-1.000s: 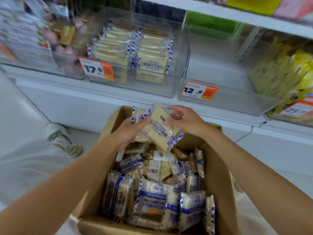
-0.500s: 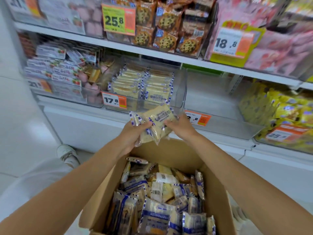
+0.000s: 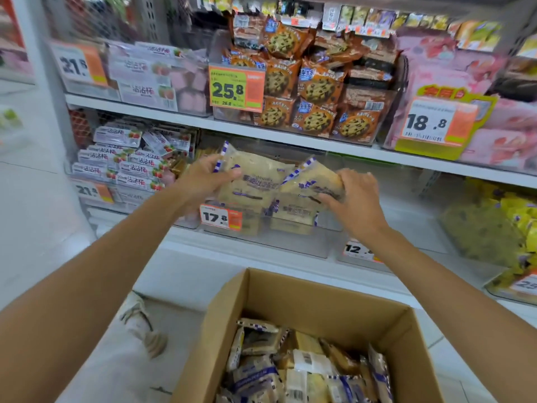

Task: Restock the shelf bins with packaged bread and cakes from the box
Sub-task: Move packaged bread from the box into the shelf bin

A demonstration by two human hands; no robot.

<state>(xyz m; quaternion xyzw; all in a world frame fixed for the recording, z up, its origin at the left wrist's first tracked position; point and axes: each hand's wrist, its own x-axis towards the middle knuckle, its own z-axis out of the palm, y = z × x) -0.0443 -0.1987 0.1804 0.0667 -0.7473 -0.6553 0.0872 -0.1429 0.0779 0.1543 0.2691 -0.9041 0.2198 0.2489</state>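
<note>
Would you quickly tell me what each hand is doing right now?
Left hand: holding a bread packet.
Right hand: holding a second bread packet.

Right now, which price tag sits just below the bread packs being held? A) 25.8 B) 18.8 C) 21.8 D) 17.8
D: the left hand and right hand hold the blue-striped bread packs in front of the clear bin, whose orange 17.8 tag shows right under them.

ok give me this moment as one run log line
left hand: grips bread packets | right hand: grips same bread packets | position: over 17.8 bin | box: holds spare packets
</note>
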